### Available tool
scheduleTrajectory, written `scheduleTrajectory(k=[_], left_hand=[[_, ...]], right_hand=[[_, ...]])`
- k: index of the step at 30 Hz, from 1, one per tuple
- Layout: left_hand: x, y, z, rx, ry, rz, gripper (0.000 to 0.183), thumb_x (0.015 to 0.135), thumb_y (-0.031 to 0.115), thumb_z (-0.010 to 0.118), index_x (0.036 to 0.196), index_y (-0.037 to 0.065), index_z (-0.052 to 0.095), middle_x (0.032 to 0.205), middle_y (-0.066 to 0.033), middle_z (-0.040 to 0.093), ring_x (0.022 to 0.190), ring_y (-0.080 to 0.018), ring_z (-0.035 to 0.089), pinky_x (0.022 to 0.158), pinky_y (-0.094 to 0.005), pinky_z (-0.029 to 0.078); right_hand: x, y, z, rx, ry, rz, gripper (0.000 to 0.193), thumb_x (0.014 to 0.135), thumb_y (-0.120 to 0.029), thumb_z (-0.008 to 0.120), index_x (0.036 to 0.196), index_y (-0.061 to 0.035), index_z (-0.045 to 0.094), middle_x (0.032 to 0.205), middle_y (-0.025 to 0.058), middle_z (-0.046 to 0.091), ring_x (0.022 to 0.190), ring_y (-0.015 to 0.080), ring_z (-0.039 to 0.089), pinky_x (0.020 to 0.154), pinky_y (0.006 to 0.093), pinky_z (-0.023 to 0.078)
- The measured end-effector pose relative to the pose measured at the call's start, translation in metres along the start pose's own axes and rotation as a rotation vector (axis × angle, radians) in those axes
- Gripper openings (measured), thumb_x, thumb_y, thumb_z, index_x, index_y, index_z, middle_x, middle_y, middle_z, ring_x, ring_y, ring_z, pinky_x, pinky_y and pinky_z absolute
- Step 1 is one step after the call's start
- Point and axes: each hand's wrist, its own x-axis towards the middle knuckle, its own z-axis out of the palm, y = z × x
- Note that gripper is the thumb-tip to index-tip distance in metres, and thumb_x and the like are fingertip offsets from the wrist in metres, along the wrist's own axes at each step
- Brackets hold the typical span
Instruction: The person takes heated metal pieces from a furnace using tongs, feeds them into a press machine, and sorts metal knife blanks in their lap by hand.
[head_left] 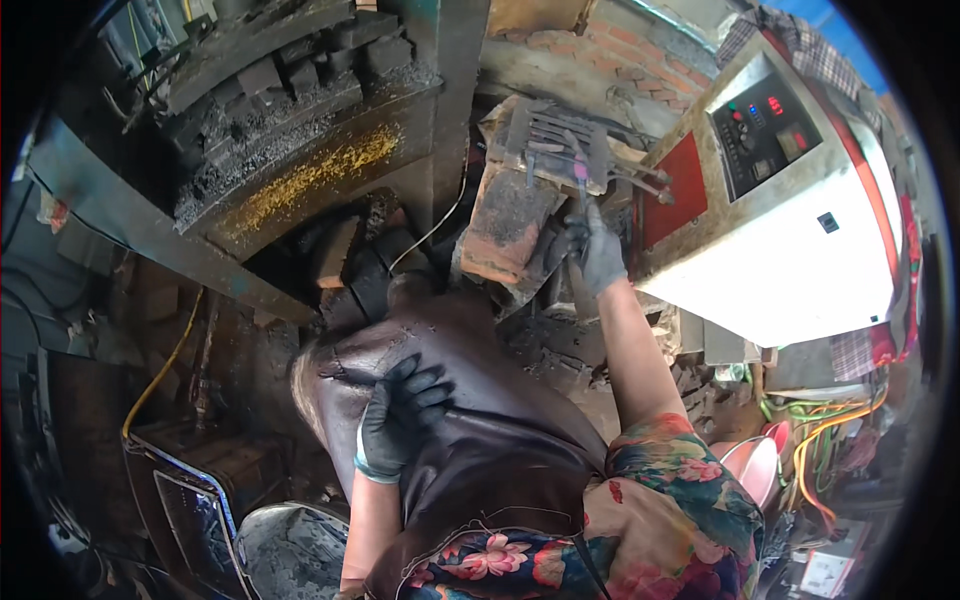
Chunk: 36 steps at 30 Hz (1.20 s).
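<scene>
My right hand (pixel 600 255), in a grey glove, reaches forward with its fingers closed around a long thin metal tool (pixel 582 192). Just past my fingers, a short stretch of the metal looks pinkish and may be glowing. Its far end lies over a dark metal plate (pixel 597 182) on a brick block (pixel 512 215), where several thin metal bars (pixel 548 130) rest side by side. In front of my dark brown leather apron (pixel 510 440), my left hand (pixel 392 418) is gloved too, fingers apart and loosely bent, holding nothing.
Right of the block stands a white control cabinet (pixel 800 270) with a lit panel and copper-coloured pipe ends. A heavy metal frame (pixel 140 215) holding dark bricks and yellow crumbs rises at the left. A round metal basin (pixel 290 550), a pink bucket (pixel 755 465) and coloured hoses (pixel 815 440) lie nearby.
</scene>
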Motion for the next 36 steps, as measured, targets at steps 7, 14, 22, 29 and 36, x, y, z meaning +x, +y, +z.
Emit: scheduleTrajectory(k=[7, 14, 22, 29, 36], left_hand=[[-0.002, 0.033, 0.007, 0.079, 0.147, 0.002, 0.049, 0.095, 0.039, 0.057, 0.126, 0.002, 0.053, 0.101, -0.0083, 0.066, 0.084, -0.0203, 0.064, 0.074, -0.03, 0.051], [0.093, 0.188, 0.069, 0.518, 0.133, 0.353, 0.039, 0.095, 0.04, 0.058, 0.114, 0.006, 0.06, 0.089, -0.0035, 0.067, 0.073, -0.0138, 0.062, 0.063, -0.0262, 0.051], [0.198, 0.267, 0.116, 0.624, 0.301, 0.436, 0.041, 0.099, 0.042, 0.049, 0.098, 0.003, 0.063, 0.071, -0.0054, 0.065, 0.056, -0.0152, 0.058, 0.049, -0.0253, 0.045], [0.157, 0.233, 0.136, 0.302, 0.338, 0.461, 0.03, 0.1, 0.031, 0.049, 0.092, 0.005, 0.063, 0.064, 0.0004, 0.054, 0.048, -0.0091, 0.045, 0.045, -0.0227, 0.038], [0.027, 0.155, 0.096, 0.461, 0.496, 0.66, 0.038, 0.101, 0.036, 0.047, 0.091, 0.003, 0.064, 0.058, 0.0007, 0.055, 0.046, -0.0059, 0.047, 0.044, -0.0188, 0.037]], right_hand=[[-0.061, 0.015, -0.029, 0.111, -0.155, -0.068, 0.027, 0.099, -0.031, 0.049, 0.088, -0.0093, 0.06, 0.061, -0.001, 0.053, 0.05, 0.0072, 0.048, 0.044, 0.0222, 0.034], [-0.091, -0.051, 0.062, 0.079, -0.585, -0.054, 0.037, 0.099, -0.033, 0.046, 0.085, -0.0012, 0.059, 0.058, 0.0052, 0.051, 0.048, 0.0138, 0.049, 0.047, 0.0256, 0.039], [-0.072, -0.099, 0.157, -0.115, -0.77, -0.159, 0.034, 0.099, -0.029, 0.048, 0.086, -0.0004, 0.06, 0.06, 0.0043, 0.053, 0.049, 0.0092, 0.047, 0.045, 0.0231, 0.038], [-0.055, -0.116, 0.199, -0.206, -0.804, -0.231, 0.037, 0.097, -0.034, 0.049, 0.088, -0.0007, 0.061, 0.06, 0.0022, 0.052, 0.05, 0.0088, 0.047, 0.045, 0.023, 0.037], [-0.037, -0.114, 0.3, -0.221, -0.891, -0.242, 0.036, 0.096, -0.034, 0.049, 0.087, -0.0025, 0.064, 0.064, -0.0005, 0.053, 0.053, 0.0088, 0.047, 0.048, 0.0232, 0.036]])
